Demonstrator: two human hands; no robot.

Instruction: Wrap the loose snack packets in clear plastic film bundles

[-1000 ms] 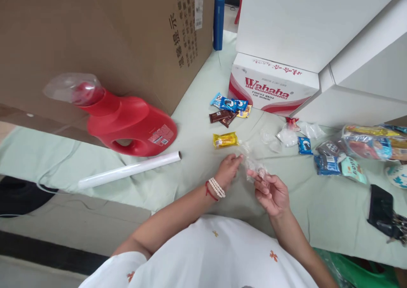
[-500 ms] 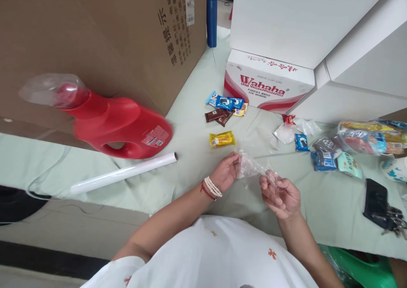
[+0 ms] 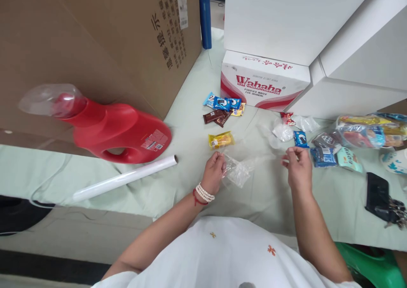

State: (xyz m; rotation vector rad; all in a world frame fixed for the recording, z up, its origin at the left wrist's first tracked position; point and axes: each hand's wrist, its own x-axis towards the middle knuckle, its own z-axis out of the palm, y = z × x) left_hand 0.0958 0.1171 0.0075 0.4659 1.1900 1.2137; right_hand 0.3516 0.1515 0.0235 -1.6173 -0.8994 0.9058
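A crumpled clear plastic bag point(image 3: 241, 172) hangs just above the cloth, its near end pinched in the closed fingers of my left hand point(image 3: 215, 172). From there a faint, see-through strip stretches toward my right hand point(image 3: 299, 166), whose thumb and fingers are pinched on its far end. Just beyond my left hand lies a snack in a yellow wrapper point(image 3: 221, 140). Behind it sit blue snack packets point(image 3: 221, 103) and brown-wrapped bars point(image 3: 213, 116) in a small pile. A small blue packet point(image 3: 300, 139) lies right beyond my right fingertips.
On the left are a red jug point(image 3: 127, 129), a white roll point(image 3: 125, 178) and a large cardboard box point(image 3: 95, 37). A Wahaha carton point(image 3: 265, 82) stands at the back. Bagged snacks point(image 3: 365, 131), a black phone point(image 3: 377, 193) and keys point(image 3: 397, 211) lie right. Crumpled clear plastic point(image 3: 282, 132) lies near the carton.
My hands have moved apart, the left one toward the left and the right one to the right and farther forward. The plastic bag has shifted left and is drawn out between them.
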